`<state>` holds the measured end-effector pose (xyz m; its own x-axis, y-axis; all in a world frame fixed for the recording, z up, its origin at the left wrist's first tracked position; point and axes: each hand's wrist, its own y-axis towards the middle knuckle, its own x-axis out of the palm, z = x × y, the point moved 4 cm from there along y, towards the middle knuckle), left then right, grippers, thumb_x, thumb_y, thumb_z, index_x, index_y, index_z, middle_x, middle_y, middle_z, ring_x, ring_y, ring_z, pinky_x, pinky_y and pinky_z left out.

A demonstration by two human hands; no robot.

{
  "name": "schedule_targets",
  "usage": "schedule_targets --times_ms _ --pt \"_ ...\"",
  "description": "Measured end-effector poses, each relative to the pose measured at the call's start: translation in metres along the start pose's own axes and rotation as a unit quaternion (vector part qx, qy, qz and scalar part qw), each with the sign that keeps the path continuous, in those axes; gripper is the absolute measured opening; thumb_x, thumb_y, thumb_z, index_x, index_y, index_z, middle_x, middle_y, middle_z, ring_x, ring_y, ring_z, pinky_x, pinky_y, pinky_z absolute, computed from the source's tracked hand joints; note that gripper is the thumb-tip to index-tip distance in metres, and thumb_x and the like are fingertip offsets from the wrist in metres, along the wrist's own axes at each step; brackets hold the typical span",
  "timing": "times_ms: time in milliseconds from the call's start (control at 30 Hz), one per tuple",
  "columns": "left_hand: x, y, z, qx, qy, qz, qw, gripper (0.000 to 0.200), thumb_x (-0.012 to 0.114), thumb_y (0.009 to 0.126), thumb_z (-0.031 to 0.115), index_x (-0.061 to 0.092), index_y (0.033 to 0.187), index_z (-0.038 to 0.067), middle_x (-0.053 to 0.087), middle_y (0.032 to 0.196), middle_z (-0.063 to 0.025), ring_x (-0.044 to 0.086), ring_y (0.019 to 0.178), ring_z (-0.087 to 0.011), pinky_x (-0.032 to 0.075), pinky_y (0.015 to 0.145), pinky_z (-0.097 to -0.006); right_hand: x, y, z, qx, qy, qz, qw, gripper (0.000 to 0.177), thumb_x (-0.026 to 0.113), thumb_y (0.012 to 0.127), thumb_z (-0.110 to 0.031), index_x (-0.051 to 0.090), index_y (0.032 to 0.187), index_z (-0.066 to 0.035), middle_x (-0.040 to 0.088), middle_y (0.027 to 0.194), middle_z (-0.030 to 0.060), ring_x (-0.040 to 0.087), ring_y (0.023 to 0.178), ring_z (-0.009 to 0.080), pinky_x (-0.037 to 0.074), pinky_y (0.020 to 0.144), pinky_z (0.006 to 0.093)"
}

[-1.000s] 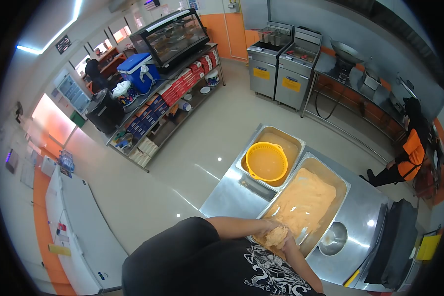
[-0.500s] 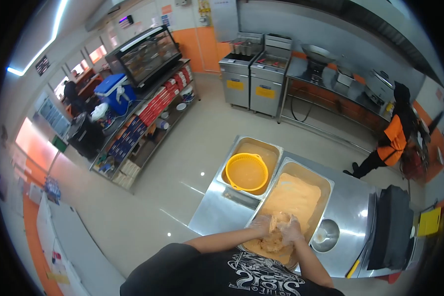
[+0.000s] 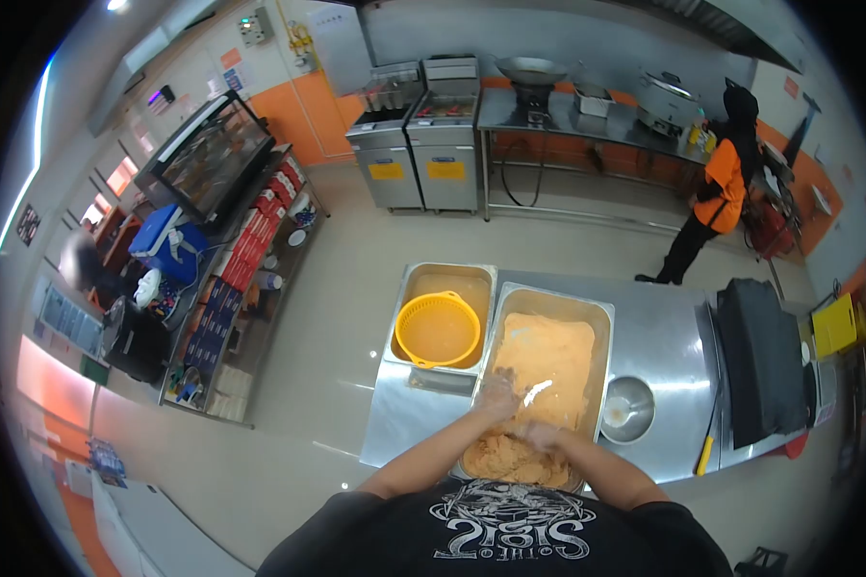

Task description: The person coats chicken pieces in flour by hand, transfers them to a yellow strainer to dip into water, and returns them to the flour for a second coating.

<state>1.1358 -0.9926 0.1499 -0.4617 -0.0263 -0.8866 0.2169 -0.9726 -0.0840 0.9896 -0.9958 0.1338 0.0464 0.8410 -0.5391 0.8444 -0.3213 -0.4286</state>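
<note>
My left hand (image 3: 496, 396), in a thin clear glove, is over the left side of a long steel pan (image 3: 603, 317), its fingers reaching forward. Under it lies pale orange breading flour (image 3: 553, 351), with a white streak near the middle. My right hand (image 3: 541, 436), gloved too, is low in the pan beside the coated pieces (image 3: 512, 462) heaped at the end nearest my body. Its fingers are blurred, so I cannot make out whether it holds anything.
Left of the pan, a yellow basket (image 3: 439, 329) sits in a smaller steel pan (image 3: 492, 279). A metal bowl (image 3: 628, 410) stands to the right, then a yellow-handled tool (image 3: 705, 455) and a black cover (image 3: 762, 361). A co-worker in orange (image 3: 724, 197) stands by the back counter.
My hands, which were together at a coated piece, have moved apart, the left one forward. A white streak now shows in the flour. My view has turned to the right.
</note>
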Motion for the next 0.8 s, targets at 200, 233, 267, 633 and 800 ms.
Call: schedule_targets --times_ms 200,233,267,633,800 --pt "0.094 0.017 -0.036 0.022 0.162 -0.111 0.980 0.043 0.051 0.090 0.024 0.058 0.123 -0.002 0.065 0.118 -0.0223 0.059 0.116 -0.0341 0.046 0.099 -0.0446 -0.044 0.011 0.076 0.313 -0.143 0.062 0.937 0.051 0.042 0.097 -0.041 0.058 0.133 -0.008 0.059 0.131 0.0248 0.059 0.120 0.0354 0.046 0.099 0.0449" --pt "0.096 0.008 -0.034 0.049 0.183 -0.040 0.981 0.037 0.048 0.092 0.025 0.068 0.113 0.001 0.064 0.121 -0.0198 0.058 0.119 -0.0337 0.044 0.104 -0.0433 -0.030 0.010 0.089 0.275 -0.218 0.037 0.936 0.051 0.041 0.097 -0.040 0.059 0.132 -0.008 0.059 0.132 0.0230 0.059 0.121 0.0343 0.046 0.100 0.0446" --pt "0.084 0.000 -0.025 0.094 0.202 -0.117 0.968 0.033 0.049 0.091 0.023 0.071 0.107 0.003 0.065 0.119 -0.0203 0.058 0.118 -0.0343 0.045 0.102 -0.0432 -0.013 0.004 0.095 0.235 -0.287 0.007 0.929 0.050 0.040 0.097 -0.039 0.060 0.132 -0.008 0.059 0.134 0.0212 0.059 0.122 0.0332 0.046 0.101 0.0442" --pt "0.064 -0.087 -0.039 -0.308 -0.147 -0.227 0.912 0.085 0.043 0.094 0.068 0.045 0.143 -0.001 0.050 0.143 -0.0243 0.049 0.133 -0.0367 0.034 0.113 -0.0411 0.070 -0.044 0.052 0.352 0.451 0.086 0.816 0.071 0.043 0.097 -0.058 0.033 0.153 -0.015 0.037 0.156 0.0132 0.046 0.135 0.0279 0.039 0.109 0.0445" --pt "0.056 -0.098 -0.027 -0.468 -0.326 -0.247 0.783 0.092 0.056 0.087 0.069 0.041 0.147 0.001 0.056 0.138 -0.0190 0.056 0.124 -0.0295 0.044 0.104 -0.0380 0.097 -0.006 0.044 0.354 0.634 0.024 0.687 0.074 0.052 0.093 -0.061 0.040 0.150 -0.015 0.043 0.151 0.0129 0.044 0.136 0.0269 0.044 0.101 0.0523"
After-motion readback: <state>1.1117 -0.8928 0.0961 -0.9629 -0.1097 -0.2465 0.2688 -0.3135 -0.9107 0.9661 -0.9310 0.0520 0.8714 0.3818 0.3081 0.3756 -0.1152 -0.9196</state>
